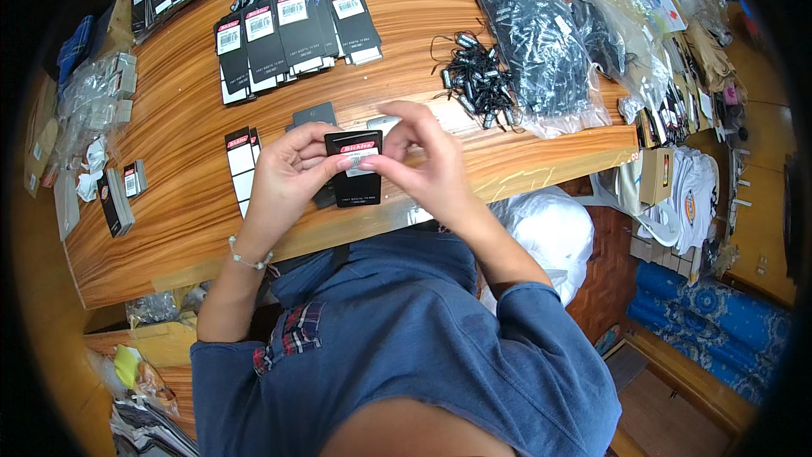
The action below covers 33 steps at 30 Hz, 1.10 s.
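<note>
Black tag [359, 190] stood near upright between both hands over the table [414, 25], close to its front edge. The left hand [292, 165] pinched its left side; the right hand [430, 162] had its thumb at the white label [365, 152], its grip impossible to tell. Likely step: fixing the label; next seemed to call for even thumb pressure

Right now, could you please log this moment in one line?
left hand: holding black tag | right hand: holding black tag | table: stacked tags, cord pile
</note>
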Each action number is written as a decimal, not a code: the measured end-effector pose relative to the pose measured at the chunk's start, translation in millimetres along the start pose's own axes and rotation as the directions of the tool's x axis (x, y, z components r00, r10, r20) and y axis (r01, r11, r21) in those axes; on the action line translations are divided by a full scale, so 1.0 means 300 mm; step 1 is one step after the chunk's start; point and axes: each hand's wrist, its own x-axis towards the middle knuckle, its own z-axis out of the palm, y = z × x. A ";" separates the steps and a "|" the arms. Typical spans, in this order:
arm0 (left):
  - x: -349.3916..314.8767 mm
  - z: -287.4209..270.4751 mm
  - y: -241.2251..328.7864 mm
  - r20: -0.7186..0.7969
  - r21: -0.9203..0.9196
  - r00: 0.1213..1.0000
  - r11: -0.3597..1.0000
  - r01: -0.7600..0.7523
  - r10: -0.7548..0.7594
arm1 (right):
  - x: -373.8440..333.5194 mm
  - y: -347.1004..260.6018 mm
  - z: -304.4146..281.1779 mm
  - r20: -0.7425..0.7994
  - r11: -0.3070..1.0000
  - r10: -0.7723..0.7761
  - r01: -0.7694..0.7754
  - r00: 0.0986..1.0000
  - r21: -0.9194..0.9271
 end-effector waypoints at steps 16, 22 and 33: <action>0.015 0.062 -0.013 0.006 -0.168 1.000 0.985 0.023 -0.022 | 0.028 0.176 -0.265 -0.169 0.632 0.014 -0.140 0.985 -0.762; 0.003 0.061 -0.019 0.040 -0.186 0.998 0.981 0.057 -0.050 | 0.045 0.153 -0.279 -0.111 0.670 0.071 -0.130 0.991 -0.731; -0.003 0.053 -0.018 0.126 -0.199 0.991 0.978 0.071 -0.046 | 0.061 0.090 -0.309 -0.236 0.824 0.012 -0.143 0.972 -0.548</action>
